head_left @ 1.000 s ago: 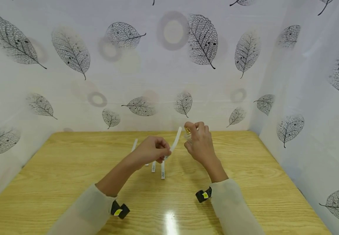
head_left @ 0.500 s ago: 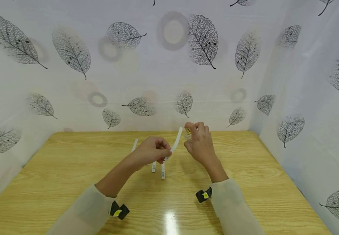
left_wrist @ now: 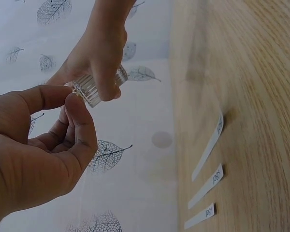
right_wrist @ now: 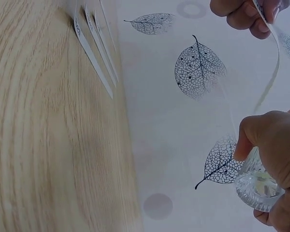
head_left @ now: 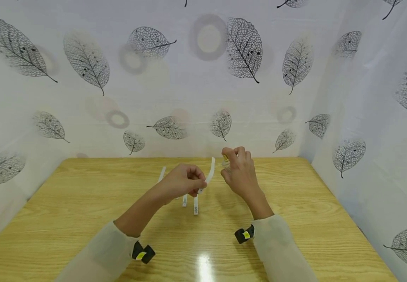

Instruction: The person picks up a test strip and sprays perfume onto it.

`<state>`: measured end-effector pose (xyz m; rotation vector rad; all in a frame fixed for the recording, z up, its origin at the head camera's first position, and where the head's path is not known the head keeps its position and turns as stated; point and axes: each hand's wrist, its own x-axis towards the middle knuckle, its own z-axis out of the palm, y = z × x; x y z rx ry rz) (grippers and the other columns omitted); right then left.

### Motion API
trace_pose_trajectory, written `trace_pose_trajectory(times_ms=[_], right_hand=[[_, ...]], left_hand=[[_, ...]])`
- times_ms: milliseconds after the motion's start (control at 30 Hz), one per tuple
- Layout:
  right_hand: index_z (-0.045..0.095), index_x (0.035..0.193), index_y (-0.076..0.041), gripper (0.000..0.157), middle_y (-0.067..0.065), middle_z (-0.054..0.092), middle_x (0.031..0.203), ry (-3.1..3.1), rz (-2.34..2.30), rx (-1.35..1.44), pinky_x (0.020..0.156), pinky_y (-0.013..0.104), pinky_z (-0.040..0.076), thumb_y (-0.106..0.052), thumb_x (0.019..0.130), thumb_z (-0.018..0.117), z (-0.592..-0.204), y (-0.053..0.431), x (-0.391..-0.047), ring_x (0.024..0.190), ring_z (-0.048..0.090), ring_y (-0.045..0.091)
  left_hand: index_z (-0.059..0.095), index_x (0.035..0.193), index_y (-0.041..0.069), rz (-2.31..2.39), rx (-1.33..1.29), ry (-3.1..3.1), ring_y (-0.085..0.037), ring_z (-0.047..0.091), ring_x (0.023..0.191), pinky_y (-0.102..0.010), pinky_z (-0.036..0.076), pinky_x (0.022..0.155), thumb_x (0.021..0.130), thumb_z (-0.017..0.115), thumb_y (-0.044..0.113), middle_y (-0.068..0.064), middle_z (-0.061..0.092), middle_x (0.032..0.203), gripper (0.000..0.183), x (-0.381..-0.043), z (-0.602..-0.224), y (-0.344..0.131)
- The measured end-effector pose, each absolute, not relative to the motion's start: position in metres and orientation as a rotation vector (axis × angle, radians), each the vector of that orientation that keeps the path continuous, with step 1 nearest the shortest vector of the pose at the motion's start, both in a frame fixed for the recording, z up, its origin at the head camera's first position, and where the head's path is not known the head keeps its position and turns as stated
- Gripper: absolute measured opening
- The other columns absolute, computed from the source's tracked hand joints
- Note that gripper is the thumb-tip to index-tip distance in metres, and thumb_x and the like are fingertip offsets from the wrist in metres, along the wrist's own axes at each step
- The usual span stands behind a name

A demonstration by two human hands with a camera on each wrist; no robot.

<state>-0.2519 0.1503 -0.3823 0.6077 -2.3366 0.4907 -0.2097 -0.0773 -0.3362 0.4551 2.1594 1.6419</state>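
My left hand [head_left: 183, 181] pinches the printed end of a white paper test strip [head_left: 211, 169] between thumb and index finger. The strip rises above the table and curves, as the right wrist view shows along the paper strip [right_wrist: 270, 87]. Opposite it, my right hand [head_left: 241, 172] grips a small ribbed glass perfume bottle [right_wrist: 258, 187] with a gold spray top [head_left: 226, 158]. The index finger lies over that top, and the nozzle side is toward the strip, a short gap apart. The fingers cover much of the bottle.
Several more paper strips lie on the wooden table [head_left: 118, 219], among them a near strip [head_left: 195, 205] and another strip [head_left: 184, 201], partly behind the left hand. A leaf-printed curtain [head_left: 189, 78] closes off the back and both sides.
The free tip of the held strip first shifted slightly right, then swung left and down, away from the bottle. Both hands have stayed almost in place.
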Motion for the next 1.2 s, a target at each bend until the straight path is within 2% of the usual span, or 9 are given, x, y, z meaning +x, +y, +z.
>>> trace_pose_trajectory(times_ms=[400,1200], right_hand=[[0.043,0.129,-0.025,0.069,0.022,0.051,0.106,-2.363,0.521,0.605,0.06,0.043,0.042,-0.001,0.075,0.08,-0.3815,0.1508,-0.2508,0.077,0.048,0.037],[0.042,0.127,-0.021,0.063,0.021,0.05,0.104,-2.358,0.52,0.631,0.06,0.041,0.038,0.0,0.078,0.076,-0.3796,0.1505,-0.2485,0.075,0.045,0.034]], left_hand=[[0.065,0.1,0.001,1.645,0.46,2.149,-0.02,0.062,0.072,-0.033,0.059,0.07,0.099,0.067,0.01,-0.011,0.063,0.086,0.009,-0.2095,-0.3367,-0.0771],[0.065,0.1,0.001,1.648,0.467,2.136,-0.02,0.061,0.071,-0.034,0.058,0.071,0.099,0.068,0.01,-0.011,0.062,0.085,0.01,-0.2112,-0.3373,-0.0761]])
